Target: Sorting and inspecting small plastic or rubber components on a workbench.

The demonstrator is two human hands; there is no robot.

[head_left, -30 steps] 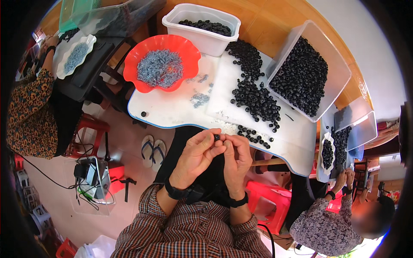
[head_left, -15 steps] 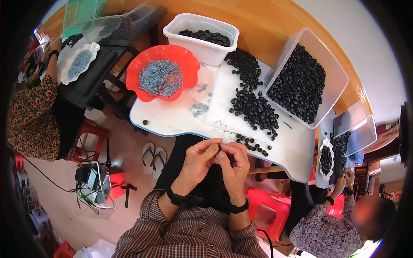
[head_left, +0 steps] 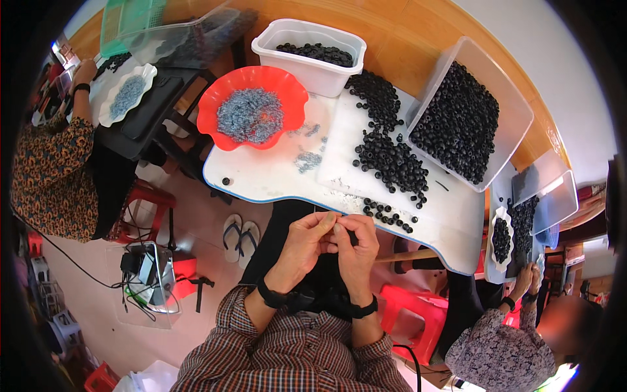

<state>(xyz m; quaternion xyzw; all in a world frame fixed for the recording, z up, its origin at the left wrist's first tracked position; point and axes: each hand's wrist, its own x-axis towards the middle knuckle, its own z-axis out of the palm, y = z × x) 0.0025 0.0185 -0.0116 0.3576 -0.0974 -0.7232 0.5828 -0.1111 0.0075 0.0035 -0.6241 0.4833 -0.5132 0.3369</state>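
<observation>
My left hand [head_left: 299, 247] and my right hand [head_left: 356, 243] meet over my lap, just off the near edge of the white table [head_left: 261, 179]. Thumbs and fingertips of both are pinched together; whatever they hold is too small and covered to make out. On the table close by lie a few loose black round pieces [head_left: 385, 214], each like a short ring or cap. Beyond them spreads a larger heap of the same black pieces [head_left: 385, 160]. To the left, a red wavy-rimmed bowl [head_left: 297, 108] holds many small grey-blue parts, with some scattered beside it [head_left: 308, 161].
A white tub [head_left: 310, 32] of flat black pieces stands at the back. A tilted clear bin [head_left: 519, 124] full of black pieces is at the right. One person [head_left: 55, 170] works at far left, another [head_left: 503, 346] at right. Red stools [head_left: 411, 313] stand below.
My fingers have shifted slightly at the pinch, and the black bit that showed between them is now covered. The whole view has moved a little.
</observation>
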